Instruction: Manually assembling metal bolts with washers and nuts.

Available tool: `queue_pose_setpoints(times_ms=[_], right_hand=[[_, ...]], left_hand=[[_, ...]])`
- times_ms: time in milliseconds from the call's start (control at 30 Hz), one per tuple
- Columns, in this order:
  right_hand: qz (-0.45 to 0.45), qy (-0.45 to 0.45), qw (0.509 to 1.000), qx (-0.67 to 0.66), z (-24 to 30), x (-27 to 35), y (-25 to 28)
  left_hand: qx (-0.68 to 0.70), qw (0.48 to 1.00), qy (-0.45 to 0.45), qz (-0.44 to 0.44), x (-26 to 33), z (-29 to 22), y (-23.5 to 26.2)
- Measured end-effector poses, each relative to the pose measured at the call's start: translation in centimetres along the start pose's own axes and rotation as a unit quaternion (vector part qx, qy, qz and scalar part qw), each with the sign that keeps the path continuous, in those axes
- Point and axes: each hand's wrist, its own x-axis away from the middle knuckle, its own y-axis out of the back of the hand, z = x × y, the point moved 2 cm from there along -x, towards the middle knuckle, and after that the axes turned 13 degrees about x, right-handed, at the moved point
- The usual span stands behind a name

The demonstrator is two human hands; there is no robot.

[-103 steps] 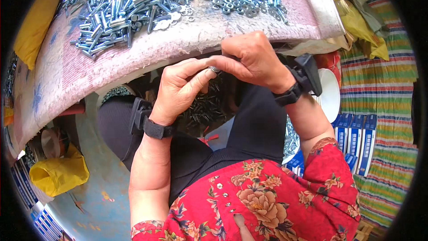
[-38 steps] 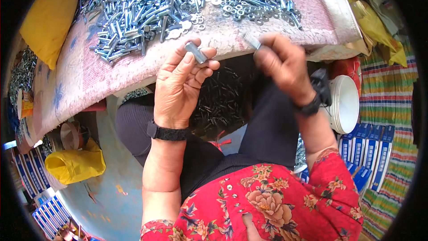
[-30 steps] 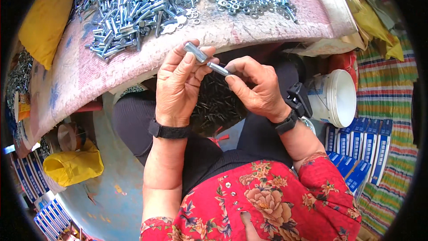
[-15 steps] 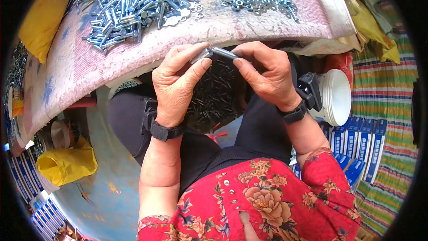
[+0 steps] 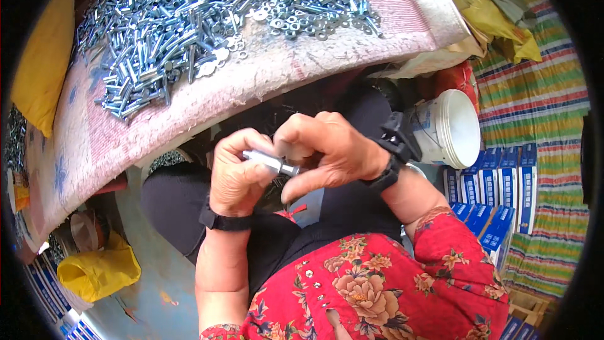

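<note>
Pinched between the thumb and fingers of my left hand [image 5: 238, 173] is a shiny expansion bolt [image 5: 267, 162], a pale metal sleeve with a thinner rod end. It lies nearly level and its end points right. Around that end is my right hand [image 5: 327, 151], fingers curled and slightly blurred, thumb stretched out below. A gap shows between this thumb and the fingers, with the bolt's end in it. Both hands are above my lap, in front of the table edge. Loose metal bolts and sleeves [image 5: 179, 31] are heaped on the table, with nuts and washers [image 5: 292, 22] beside them.
A pink, worn cloth [image 5: 251, 82] covers the table. To the right stand a white bucket [image 5: 462, 129] and blue-and-white boxes [image 5: 497, 182] on a striped sheet [image 5: 535, 107]. A yellow bag [image 5: 104, 271] lies at the lower left; another yellow bag [image 5: 44, 56] is at the far left.
Both hands have come down from the table edge toward my lap. The right hand has moved left and its thumb has opened away from the fingers. The view has shifted slightly.
</note>
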Motion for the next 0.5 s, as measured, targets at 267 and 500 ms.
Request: queue_pose_setpoints(times_ms=[267,500], right_hand=[[-0.081,-0.014,0.995,0.063,-2.4,-1.9,-2.4],[-0.225,-0.162,0.901,0.334,-11.3,-2.0,7.4]], left_hand=[[0.024,0.99,-0.057,-0.127,-0.1,1.4,1.1],[-0.019,0.985,0.01,-0.171,-1.2,1.1,0.7]])
